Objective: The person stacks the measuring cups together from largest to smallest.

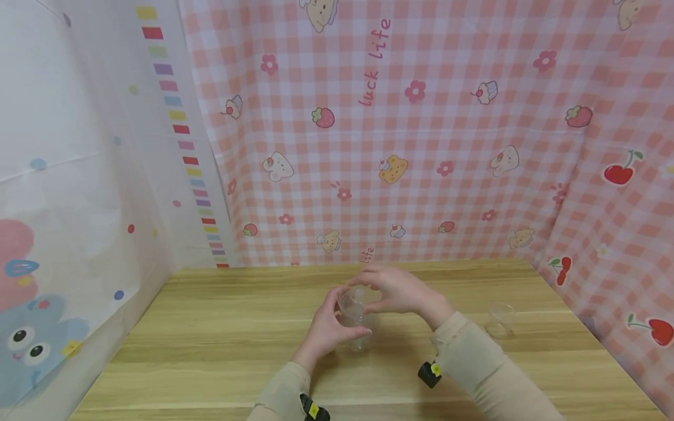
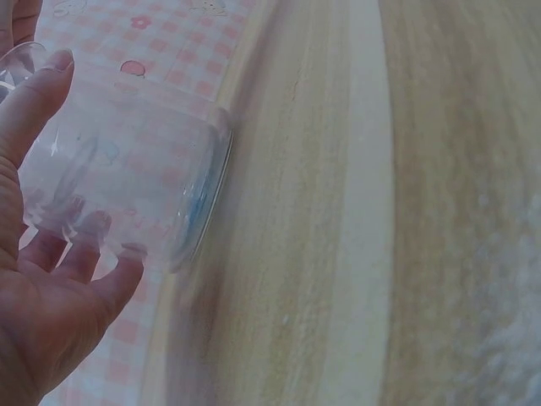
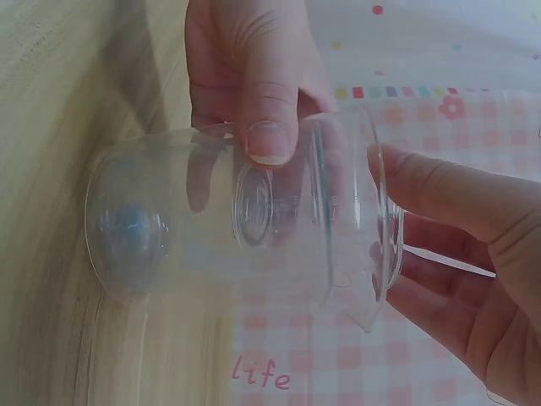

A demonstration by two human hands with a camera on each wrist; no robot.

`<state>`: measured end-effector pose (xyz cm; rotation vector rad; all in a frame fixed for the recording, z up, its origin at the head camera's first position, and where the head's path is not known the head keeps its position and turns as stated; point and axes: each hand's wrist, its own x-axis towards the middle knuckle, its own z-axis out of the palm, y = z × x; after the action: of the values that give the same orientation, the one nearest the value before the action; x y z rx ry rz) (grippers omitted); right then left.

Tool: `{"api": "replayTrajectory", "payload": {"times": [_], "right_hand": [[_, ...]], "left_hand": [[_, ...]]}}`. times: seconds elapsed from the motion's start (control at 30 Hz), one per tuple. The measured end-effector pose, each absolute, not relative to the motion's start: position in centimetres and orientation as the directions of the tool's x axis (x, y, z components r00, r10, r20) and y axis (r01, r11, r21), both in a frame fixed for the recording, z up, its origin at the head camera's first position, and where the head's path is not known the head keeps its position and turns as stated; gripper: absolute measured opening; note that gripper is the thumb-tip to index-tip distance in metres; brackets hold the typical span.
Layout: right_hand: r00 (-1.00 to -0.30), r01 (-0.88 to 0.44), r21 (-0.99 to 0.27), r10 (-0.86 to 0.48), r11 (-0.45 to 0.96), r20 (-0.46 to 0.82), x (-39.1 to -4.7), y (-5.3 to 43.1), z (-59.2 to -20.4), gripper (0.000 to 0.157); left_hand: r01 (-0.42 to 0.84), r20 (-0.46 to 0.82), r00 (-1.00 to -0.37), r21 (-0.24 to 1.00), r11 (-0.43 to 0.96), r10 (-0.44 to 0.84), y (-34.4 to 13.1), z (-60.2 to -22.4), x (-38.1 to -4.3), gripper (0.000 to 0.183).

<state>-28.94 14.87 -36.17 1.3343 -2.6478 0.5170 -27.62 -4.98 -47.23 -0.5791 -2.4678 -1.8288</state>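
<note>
My left hand (image 1: pixel 327 328) grips a large clear glass beaker (image 3: pixel 161 228) from the side, thumb on one side and fingers round the other. The beaker stands near the middle of the table, its base by the wood in the left wrist view. At its mouth, my right hand (image 1: pixel 401 292) reaches over from above, thumb at the large rim. Its fingers pinch a smaller clear glass piece (image 3: pixel 254 211), which sits inside the beaker with its round edge sticking out past the mouth. The clear walls overlap, so the inner outline is faint.
Another clear glass vessel (image 1: pixel 501 320) stands on the wooden table (image 1: pixel 221 351), to the right of my right forearm. A pink checked cloth (image 1: pixel 447 134) hangs behind the table and down its right side. A white printed cloth (image 1: pixel 79 193) hangs at the left.
</note>
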Motion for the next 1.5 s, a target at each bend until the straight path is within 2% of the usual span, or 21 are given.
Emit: {"api": "replayTrajectory", "payload": {"times": [1.03,1.27,1.5], "right_hand": [[-0.631,-0.758,-0.328,-0.76,0.564,0.152,-29.6,14.0,-36.9,0.052],[-0.605,-0.778,-0.312,-0.783,0.545,0.141,-29.8,13.7,-36.7,0.05],[-0.609,-0.773,-0.294,-0.786,0.562,0.1,-29.9,13.4,-36.6,0.049]], "left_hand": [[0.329,0.251,-0.923,0.908,0.259,0.292,-5.0,-47.2,-27.6,0.088],[0.338,0.261,-0.92,0.907,0.252,0.293,-5.0,-47.1,-27.6,0.088],[0.34,0.262,-0.92,0.903,0.262,0.291,-5.0,-47.2,-27.5,0.09]]}}
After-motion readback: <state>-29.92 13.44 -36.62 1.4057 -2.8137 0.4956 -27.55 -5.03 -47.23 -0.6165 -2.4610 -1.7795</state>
